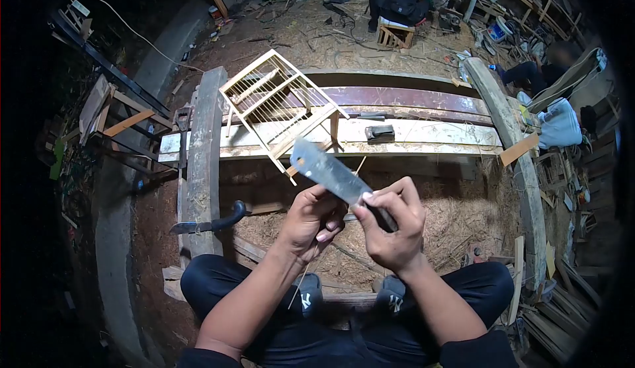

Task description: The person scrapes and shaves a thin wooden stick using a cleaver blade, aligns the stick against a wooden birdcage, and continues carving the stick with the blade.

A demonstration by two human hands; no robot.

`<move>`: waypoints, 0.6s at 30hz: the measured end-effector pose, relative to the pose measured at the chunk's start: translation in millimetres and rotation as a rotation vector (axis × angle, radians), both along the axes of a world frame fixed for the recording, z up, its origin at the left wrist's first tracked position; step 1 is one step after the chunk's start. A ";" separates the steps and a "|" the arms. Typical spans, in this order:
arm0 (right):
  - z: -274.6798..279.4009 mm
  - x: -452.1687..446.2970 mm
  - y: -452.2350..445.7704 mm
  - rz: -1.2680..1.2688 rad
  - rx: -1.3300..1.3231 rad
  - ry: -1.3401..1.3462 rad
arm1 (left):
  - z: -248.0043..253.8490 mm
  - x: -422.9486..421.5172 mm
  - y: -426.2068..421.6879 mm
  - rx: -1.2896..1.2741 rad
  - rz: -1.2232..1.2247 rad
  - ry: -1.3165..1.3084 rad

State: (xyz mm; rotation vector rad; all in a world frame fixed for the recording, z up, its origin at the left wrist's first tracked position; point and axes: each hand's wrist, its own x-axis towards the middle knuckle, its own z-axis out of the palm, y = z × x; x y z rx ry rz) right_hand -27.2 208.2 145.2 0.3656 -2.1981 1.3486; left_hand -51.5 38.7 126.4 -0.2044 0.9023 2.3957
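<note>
My right hand [397,226] is closed around the dark handle of a cleaver [329,171], whose broad metal blade points up and to the left. My left hand [314,221] is closed on a thin bamboo stick [301,283], just left of the cleaver handle. The stick's lower end hangs below the hand, and part of it is hidden behind fingers and blade. Beyond the blade, a wooden birdcage [264,111] with thin bars rests tilted on the bench planks [423,130].
A small dark block-like tool [380,134] lies on the planks. A knife with a curved dark handle [210,225] rests across the left beam [204,163]. Another beam [509,130] stands at right. Two people sit farther back, one on a wooden crate [395,35]. Shavings [450,203] cover the ground.
</note>
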 end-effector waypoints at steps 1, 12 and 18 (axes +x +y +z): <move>-1.4 3.1 -2.6 0.021 -0.039 -0.050 | 3.4 0.0 -0.5 -0.023 0.000 -0.005; -5.7 -4.1 4.5 -0.065 0.020 -0.024 | -2.4 -1.2 1.3 -0.050 -0.046 -0.081; -3.2 -1.4 5.1 -0.116 -0.016 -0.069 | 2.7 -0.9 5.5 -0.054 -0.048 -0.089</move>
